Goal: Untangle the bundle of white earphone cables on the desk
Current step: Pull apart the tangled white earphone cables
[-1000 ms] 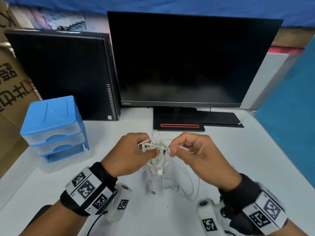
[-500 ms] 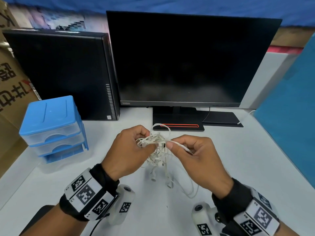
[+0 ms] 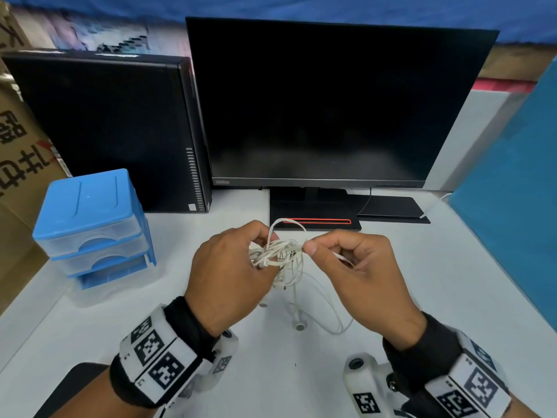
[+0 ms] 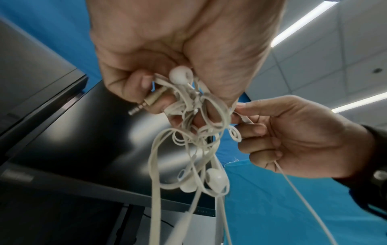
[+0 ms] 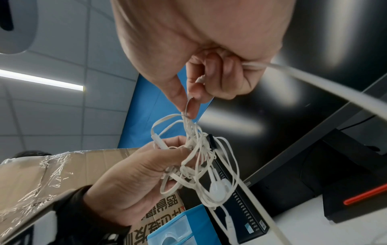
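A tangled bundle of white earphone cables (image 3: 278,254) hangs in the air above the white desk (image 3: 301,372). My left hand (image 3: 229,267) grips the knot, its fingers curled round the cables, an earbud (image 4: 181,76) and the metal jack plug (image 4: 146,103). My right hand (image 3: 355,267) pinches one strand (image 5: 188,106) at the knot's right side between thumb and forefinger. A loop (image 3: 286,227) stands up above the knot. Loose cable and one earbud (image 3: 300,325) trail down onto the desk. Two earbuds (image 4: 209,182) dangle below the knot.
A black monitor (image 3: 331,101) on its stand (image 3: 313,218) is right behind the hands. A black computer case (image 3: 105,131) stands at the back left, a blue drawer unit (image 3: 90,224) at the left. A blue panel (image 3: 512,206) borders the right side.
Both hands have lifted the bundle higher and slightly farther from me. The right hand's pinch has moved in close to the knot, and a loop now sticks up above it.
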A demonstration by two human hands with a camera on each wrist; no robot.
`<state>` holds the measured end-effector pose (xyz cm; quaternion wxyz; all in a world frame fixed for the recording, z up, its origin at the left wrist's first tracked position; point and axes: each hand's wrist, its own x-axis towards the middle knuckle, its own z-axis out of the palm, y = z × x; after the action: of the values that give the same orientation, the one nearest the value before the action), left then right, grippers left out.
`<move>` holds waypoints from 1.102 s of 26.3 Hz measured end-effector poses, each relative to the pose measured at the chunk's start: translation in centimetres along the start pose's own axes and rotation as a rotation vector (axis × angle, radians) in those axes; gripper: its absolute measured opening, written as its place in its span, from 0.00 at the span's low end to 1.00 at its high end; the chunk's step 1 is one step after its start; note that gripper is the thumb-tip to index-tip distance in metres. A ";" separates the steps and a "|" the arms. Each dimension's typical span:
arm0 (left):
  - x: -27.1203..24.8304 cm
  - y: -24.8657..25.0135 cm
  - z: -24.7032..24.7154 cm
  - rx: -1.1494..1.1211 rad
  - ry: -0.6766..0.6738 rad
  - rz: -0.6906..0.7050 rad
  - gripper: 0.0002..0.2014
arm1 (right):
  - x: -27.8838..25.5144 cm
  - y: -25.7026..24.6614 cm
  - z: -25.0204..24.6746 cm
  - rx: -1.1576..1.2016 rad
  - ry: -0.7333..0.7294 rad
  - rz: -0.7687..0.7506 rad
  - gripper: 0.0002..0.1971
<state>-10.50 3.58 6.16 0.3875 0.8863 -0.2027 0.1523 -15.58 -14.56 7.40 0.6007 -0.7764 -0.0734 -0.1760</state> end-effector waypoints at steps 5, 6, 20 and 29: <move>0.0 0.0 -0.5 0.139 -0.064 0.063 0.05 | 0.1 0.8 0.4 -0.096 -0.105 0.072 0.10; 0.1 0.0 -0.8 0.023 -0.134 0.018 0.06 | 0.2 1.1 0.4 -0.122 -0.105 0.087 0.10; 2.2 -1.5 -2.5 -1.185 -0.479 -0.499 0.18 | 1.3 0.2 -1.2 0.070 -0.003 0.105 0.07; 1.6 -1.0 -2.2 -0.900 -0.435 -0.240 0.16 | 1.2 -0.8 -2.1 0.022 -0.115 0.040 0.10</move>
<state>-8.89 5.44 7.64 0.6943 0.6600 -0.2208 -0.1834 -15.09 -16.45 8.99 0.6075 -0.7798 -0.0942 -0.1182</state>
